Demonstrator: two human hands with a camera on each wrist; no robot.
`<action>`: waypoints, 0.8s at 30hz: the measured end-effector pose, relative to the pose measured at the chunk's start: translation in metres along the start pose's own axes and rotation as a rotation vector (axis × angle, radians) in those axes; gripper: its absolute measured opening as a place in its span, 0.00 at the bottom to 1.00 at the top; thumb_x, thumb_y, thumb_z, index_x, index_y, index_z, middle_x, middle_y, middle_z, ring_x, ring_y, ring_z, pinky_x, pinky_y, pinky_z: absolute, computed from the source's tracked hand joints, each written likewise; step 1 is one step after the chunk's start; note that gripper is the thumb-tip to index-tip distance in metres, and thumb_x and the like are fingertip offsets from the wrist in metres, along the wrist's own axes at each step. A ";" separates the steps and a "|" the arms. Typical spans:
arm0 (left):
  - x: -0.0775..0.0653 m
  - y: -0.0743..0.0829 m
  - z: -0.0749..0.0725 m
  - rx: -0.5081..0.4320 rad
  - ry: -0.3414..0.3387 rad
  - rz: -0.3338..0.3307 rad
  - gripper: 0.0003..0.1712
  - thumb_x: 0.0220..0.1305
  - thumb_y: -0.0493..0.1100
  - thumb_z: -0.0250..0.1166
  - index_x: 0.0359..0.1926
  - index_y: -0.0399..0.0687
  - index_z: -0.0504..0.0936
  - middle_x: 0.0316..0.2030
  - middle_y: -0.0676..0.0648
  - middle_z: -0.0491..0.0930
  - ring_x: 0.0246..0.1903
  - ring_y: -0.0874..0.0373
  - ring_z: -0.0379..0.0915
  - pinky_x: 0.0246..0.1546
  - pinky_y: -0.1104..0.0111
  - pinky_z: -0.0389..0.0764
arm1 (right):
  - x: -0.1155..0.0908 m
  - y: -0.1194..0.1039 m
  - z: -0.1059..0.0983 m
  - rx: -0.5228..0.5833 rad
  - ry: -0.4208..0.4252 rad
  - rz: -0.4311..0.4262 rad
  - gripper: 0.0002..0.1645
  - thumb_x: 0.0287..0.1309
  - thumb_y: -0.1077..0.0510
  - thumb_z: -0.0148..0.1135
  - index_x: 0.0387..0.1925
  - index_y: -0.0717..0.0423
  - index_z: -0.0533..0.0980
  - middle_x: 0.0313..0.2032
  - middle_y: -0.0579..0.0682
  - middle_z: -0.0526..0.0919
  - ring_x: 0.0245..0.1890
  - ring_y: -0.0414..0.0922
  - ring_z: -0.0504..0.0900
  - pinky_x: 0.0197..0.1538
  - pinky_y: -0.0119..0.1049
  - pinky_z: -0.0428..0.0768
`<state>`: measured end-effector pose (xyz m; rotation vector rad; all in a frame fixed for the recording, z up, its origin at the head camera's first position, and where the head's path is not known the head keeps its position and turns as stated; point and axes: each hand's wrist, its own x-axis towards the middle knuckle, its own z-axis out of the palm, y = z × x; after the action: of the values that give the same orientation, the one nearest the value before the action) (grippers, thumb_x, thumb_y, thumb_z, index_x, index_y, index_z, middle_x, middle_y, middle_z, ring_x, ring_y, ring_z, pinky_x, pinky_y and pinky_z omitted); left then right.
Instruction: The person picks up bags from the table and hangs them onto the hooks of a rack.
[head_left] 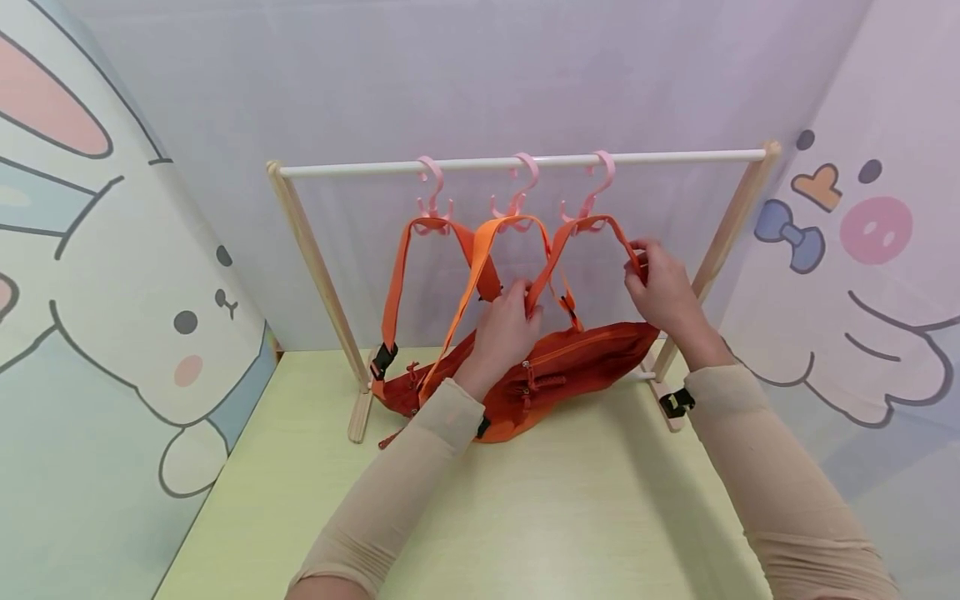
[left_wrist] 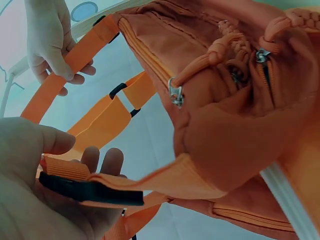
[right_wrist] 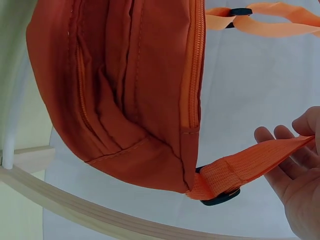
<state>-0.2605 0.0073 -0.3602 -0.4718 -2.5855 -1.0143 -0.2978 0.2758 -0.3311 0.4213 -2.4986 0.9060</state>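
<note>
A rust-orange waist bag (head_left: 592,358) hangs low from its orange straps at the rack, its front zip facing me. My right hand (head_left: 663,283) pinches the right part of the strap (right_wrist: 260,157) between thumb and fingers, above the black slider (right_wrist: 221,197) at the bag's end. To its left, my left hand (head_left: 506,329) reaches over the bag and holds a strap (left_wrist: 165,179). In the left wrist view that strap and its black buckle piece (left_wrist: 90,190) lie across curled fingers. Pink hooks (head_left: 596,187) carry the looped straps on the rail.
The rack has a white rail (head_left: 337,169) and wooden legs (head_left: 318,267), standing on a pale yellow-green table (head_left: 555,517). A black side-release buckle (head_left: 383,361) hangs at the left strap. Cartoon-printed walls (head_left: 97,333) close in the sides.
</note>
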 end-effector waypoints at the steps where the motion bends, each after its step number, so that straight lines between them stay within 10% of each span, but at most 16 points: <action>1: 0.000 0.000 0.000 0.000 -0.004 -0.002 0.16 0.78 0.44 0.64 0.60 0.44 0.76 0.30 0.51 0.75 0.19 0.57 0.73 0.23 0.64 0.77 | 0.000 0.001 0.000 0.004 -0.004 0.004 0.25 0.74 0.65 0.55 0.68 0.66 0.68 0.50 0.67 0.82 0.41 0.61 0.84 0.47 0.62 0.85; 24: -0.016 -0.013 0.001 -0.086 -0.018 0.018 0.28 0.74 0.48 0.68 0.69 0.48 0.72 0.35 0.54 0.78 0.22 0.60 0.74 0.25 0.64 0.79 | -0.010 0.005 0.000 0.012 -0.043 0.061 0.37 0.72 0.61 0.62 0.77 0.64 0.61 0.68 0.68 0.73 0.68 0.65 0.73 0.65 0.66 0.73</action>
<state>-0.2515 -0.0043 -0.3755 -0.5279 -2.5564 -1.1237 -0.2915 0.2809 -0.3381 0.3745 -2.5592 0.9453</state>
